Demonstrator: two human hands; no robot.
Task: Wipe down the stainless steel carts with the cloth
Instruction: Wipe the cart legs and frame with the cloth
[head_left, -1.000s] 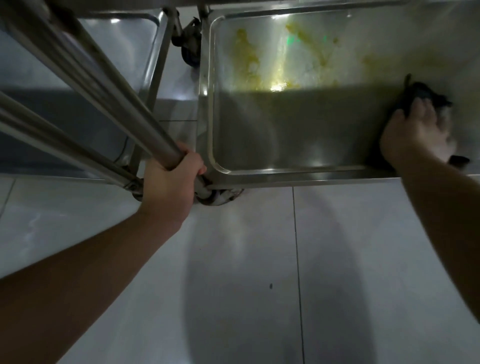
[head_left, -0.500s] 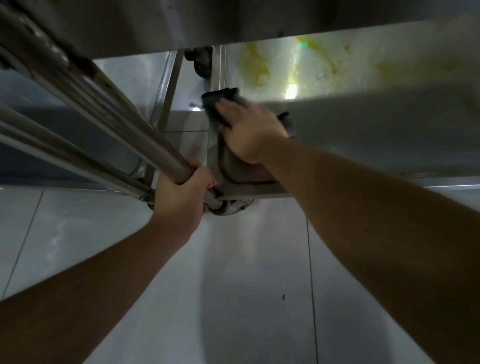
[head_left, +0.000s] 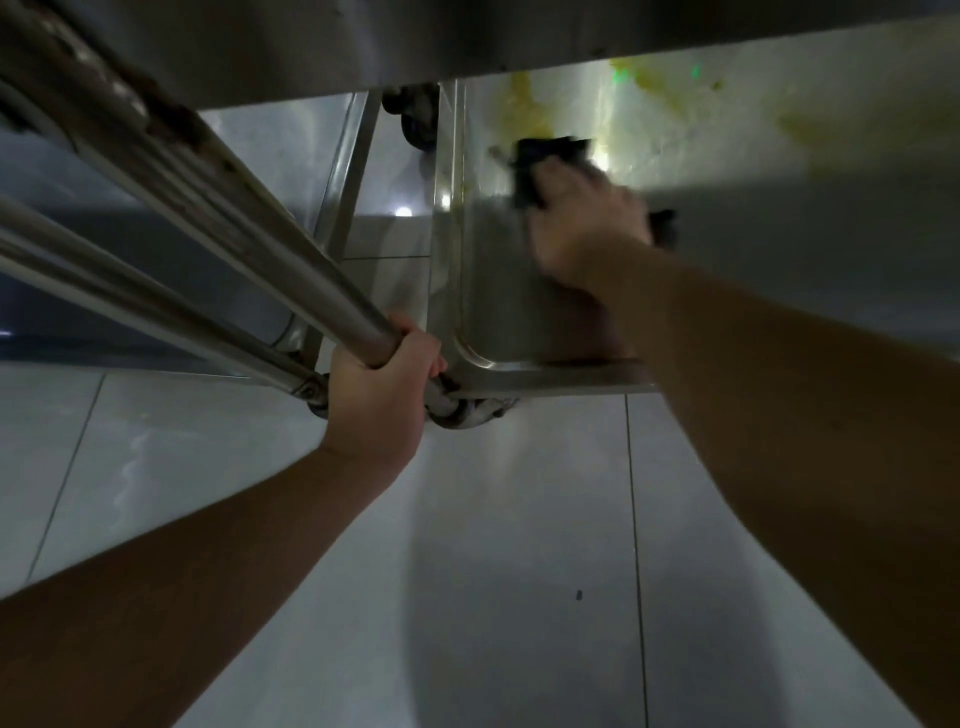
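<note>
A person bends low over a steel cart, the right hand (head_left: 587, 223) pressing a dark cloth (head_left: 550, 156) flat against the cart's bottom shelf (head_left: 498, 291), near the shelf's left rim. How the fingers lie on the cloth is lost in blur; it cannot be told whether they curl round it or lie straight. The left hand (head_left: 379, 389) is clamped around the cart's post (head_left: 291, 265), just beside the shelf's near-left corner.

The cloth looks soft and limp, light enough to bunch under a palm, and probably best held with a flat spread hand so it does not roll up. The shelf looks hard, smooth and slick, so the cloth should glide. The cart, on casters (head_left: 467, 410), may roll under a push, which is likely why the post is gripped.

Yellow smears (head_left: 530, 104) lie on the shelf just beyond the cloth, with more (head_left: 800, 124) toward the far right, so the wiping appears unfinished.

An upper shelf (head_left: 467, 41) overhangs the bottom shelf and shades it, leaving tight room for the arm. The raised rim and rounded corner may trap residue. A second cart (head_left: 291, 135) stands just left of the shelf, and pale floor tiles (head_left: 519, 571) run beneath.
</note>
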